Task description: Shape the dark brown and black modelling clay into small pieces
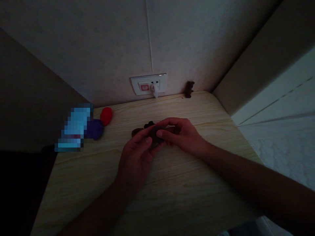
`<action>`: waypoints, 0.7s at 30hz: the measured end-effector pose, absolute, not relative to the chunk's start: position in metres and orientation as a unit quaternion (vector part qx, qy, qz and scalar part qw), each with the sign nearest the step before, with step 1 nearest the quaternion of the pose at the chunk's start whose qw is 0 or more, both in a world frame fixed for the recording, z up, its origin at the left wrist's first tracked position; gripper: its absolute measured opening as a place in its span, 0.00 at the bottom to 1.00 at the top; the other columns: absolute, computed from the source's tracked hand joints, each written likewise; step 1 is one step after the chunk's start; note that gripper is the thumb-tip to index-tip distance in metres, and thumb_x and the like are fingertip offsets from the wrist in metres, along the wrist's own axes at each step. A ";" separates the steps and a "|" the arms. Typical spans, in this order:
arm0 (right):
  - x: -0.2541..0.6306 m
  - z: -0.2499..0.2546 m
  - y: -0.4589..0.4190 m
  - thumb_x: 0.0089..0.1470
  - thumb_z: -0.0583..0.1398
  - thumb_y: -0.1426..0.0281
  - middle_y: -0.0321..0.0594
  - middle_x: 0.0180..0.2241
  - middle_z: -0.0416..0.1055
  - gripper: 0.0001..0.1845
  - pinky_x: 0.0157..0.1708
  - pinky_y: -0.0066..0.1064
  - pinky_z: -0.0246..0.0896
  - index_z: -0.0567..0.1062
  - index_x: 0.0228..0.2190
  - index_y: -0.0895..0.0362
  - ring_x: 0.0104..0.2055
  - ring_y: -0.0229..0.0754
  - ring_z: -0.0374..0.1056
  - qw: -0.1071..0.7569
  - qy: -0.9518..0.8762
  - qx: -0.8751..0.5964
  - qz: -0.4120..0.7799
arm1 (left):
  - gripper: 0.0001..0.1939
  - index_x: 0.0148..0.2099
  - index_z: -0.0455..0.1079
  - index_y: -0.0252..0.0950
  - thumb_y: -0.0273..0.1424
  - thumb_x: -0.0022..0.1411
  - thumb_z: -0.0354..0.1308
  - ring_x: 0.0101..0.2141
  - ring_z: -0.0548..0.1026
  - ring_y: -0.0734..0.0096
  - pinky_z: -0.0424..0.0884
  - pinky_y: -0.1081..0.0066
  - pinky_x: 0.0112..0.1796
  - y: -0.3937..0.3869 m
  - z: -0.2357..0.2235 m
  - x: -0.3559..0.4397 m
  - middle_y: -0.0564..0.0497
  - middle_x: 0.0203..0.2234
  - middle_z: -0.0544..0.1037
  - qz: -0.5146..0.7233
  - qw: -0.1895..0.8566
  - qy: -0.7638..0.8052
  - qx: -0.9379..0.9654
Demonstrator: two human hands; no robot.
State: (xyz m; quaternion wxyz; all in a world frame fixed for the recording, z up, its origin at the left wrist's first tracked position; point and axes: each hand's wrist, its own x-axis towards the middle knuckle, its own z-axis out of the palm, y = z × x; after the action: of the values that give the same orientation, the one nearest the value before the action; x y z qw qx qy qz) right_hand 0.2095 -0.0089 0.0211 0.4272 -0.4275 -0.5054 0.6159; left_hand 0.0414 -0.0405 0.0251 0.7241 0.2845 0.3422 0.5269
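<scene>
A dark brown lump of what looks like modelling clay (155,133) is held between both hands above the wooden tabletop. My left hand (136,157) curls round its left side, thumb on top. From the right, my right hand (180,134) presses its thumb onto the lump, with the fingers behind it. Just beyond the hands lie a dark brown piece (136,131) and a small, nearly black, knobbly piece (149,124), both partly hidden by the left fingers. A bit of red shows under my right hand, too covered to name.
A small dark brown bear figure (189,89) stands against the wall at the back right. At the left are a red lump (106,116), a purple ball (95,129) and a pixelated bright screen (75,127). A wall socket (148,84) holds a plug. The tabletop (172,193) is pale wood.
</scene>
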 end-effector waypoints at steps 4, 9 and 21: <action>0.209 0.020 -0.008 0.49 0.72 0.64 0.34 0.28 0.78 0.15 0.22 0.24 0.62 0.82 0.39 0.57 0.24 0.33 0.68 0.433 -0.503 -0.413 0.624 | 0.11 0.48 0.81 0.36 0.26 0.64 0.61 0.54 0.79 0.51 0.75 0.51 0.57 -0.040 0.026 0.041 0.43 0.50 0.83 0.519 0.733 0.341 0.278; 0.210 0.018 -0.008 0.47 0.73 0.66 0.35 0.29 0.80 0.16 0.26 0.25 0.68 0.81 0.38 0.58 0.26 0.35 0.73 0.427 -0.492 -0.396 0.647 | 0.13 0.50 0.81 0.35 0.27 0.64 0.62 0.55 0.79 0.49 0.74 0.50 0.57 -0.040 0.026 0.042 0.41 0.50 0.83 0.518 0.732 0.345 0.277; 0.211 0.014 -0.008 0.47 0.73 0.66 0.39 0.33 0.82 0.16 0.35 0.32 0.75 0.82 0.39 0.58 0.33 0.40 0.77 0.429 -0.506 -0.400 0.632 | 0.16 0.51 0.81 0.33 0.25 0.61 0.63 0.56 0.77 0.48 0.73 0.50 0.58 -0.041 0.025 0.041 0.39 0.50 0.83 0.514 0.726 0.346 0.299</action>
State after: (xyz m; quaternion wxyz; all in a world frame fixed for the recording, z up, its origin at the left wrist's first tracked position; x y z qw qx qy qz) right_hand 0.2110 -0.0080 0.0143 0.4287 -0.4005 -0.5063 0.6321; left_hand 0.0412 -0.0409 0.0253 0.7255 0.2988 0.3464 0.5142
